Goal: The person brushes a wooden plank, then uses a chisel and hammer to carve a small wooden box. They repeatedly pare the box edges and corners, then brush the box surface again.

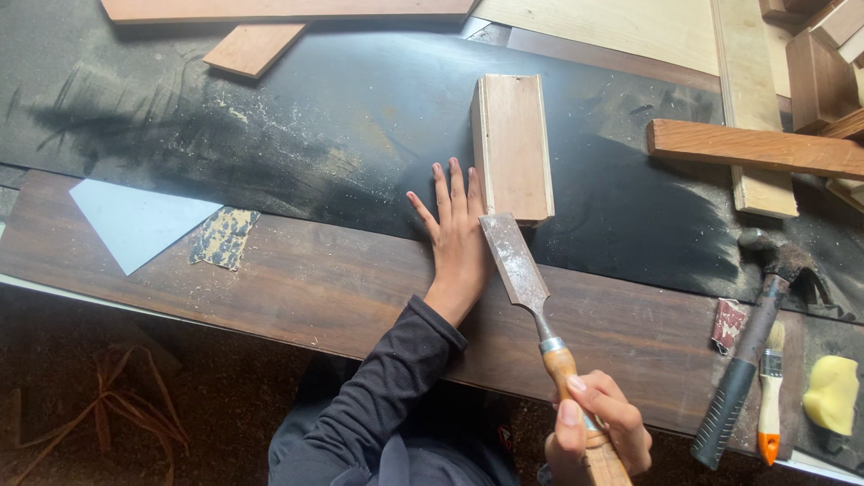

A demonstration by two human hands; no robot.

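Note:
My right hand (596, 428) grips the wooden handle of a wide chisel (520, 270). Its dusty steel blade points away from me, and its edge meets the near end of a small wooden block (514, 146) that lies on the black mat (342, 126). My left hand (455, 236) lies flat on the bench with fingers spread, and its fingertips rest against the block's left side. A dark sleeve covers that forearm.
A claw hammer (754, 342), a small paintbrush (770, 389) and a yellow sponge (832, 392) lie at the right. Sandpaper pieces (223, 238) and a grey triangular sheet (135, 221) sit on the left. Boards and wood offcuts (752, 148) crowd the far edge and right corner.

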